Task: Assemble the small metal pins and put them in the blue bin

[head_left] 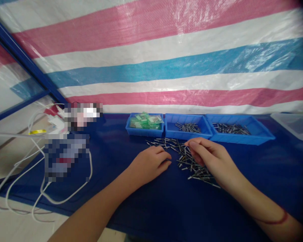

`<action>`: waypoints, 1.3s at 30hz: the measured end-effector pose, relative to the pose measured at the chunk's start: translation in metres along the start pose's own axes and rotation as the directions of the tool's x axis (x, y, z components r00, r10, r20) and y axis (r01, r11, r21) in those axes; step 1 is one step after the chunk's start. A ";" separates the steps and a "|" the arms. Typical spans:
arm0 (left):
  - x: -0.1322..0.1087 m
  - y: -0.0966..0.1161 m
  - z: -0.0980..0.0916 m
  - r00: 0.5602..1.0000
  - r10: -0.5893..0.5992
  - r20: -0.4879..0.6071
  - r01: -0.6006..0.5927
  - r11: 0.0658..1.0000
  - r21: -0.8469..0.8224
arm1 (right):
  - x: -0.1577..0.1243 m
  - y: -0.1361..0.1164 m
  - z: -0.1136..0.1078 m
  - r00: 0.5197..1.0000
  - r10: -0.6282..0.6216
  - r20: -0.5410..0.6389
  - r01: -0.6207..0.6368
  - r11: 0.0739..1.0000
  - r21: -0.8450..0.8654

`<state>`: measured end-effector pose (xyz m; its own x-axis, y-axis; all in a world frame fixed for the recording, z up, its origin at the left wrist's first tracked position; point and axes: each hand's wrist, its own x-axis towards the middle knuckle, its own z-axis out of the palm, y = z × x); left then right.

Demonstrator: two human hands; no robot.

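Note:
A loose pile of blind rivets (192, 164), thin metal pieces with long stems, is spread over the dark blue tabletop. My left hand (151, 164) rests palm down at the pile's left edge, its fingers curled inward; whatever may be under them is hidden. Above the pile's right side, my right hand (212, 156) has thumb and forefinger pinched together. Anything between those fingertips is too small to make out. Behind the pile, a middle blue bin (187, 135) and a right blue bin (239, 138) contain more metal pieces. Small green-and-clear packets (147, 121) fill the left blue bin (145, 132).
A clear plastic container (293, 126) stands at the far right. White cables (91, 168) loop around a blurred-out item on the left of the table (166, 208). A striped plastic sheet (166, 74) hangs behind the bins, beside a blue metal frame (27, 57).

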<state>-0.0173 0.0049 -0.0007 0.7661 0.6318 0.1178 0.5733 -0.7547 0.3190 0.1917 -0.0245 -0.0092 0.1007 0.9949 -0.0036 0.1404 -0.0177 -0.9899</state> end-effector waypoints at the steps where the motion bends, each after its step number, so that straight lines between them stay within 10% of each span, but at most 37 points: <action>1: -0.001 -0.002 -0.001 0.999 -0.047 -0.009 0.047 0.998 0.037 | 0.000 0.000 0.000 1.000 -0.014 0.010 0.015 0.999 -0.035; 13: 0.000 -0.010 -0.006 0.991 -0.127 0.041 0.121 0.985 0.119 | -0.001 -0.001 0.005 0.994 -0.093 0.062 0.102 0.979 -0.178; 29: 0.005 0.017 -0.004 0.968 -0.251 0.019 0.215 0.784 -0.583 | -0.013 0.003 0.015 0.965 -0.213 0.151 0.235 0.962 -0.142; 39: 0.005 0.018 0.000 0.975 -0.222 0.003 0.178 0.772 -0.610 | -0.016 0.004 0.015 0.953 -0.279 0.120 0.298 0.935 -0.192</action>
<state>-0.0037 -0.0053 0.0059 0.6204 0.7832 0.0409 0.4020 -0.3623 0.8409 0.1755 -0.0385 -0.0148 -0.0610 0.9648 0.2560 0.3503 0.2609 -0.8996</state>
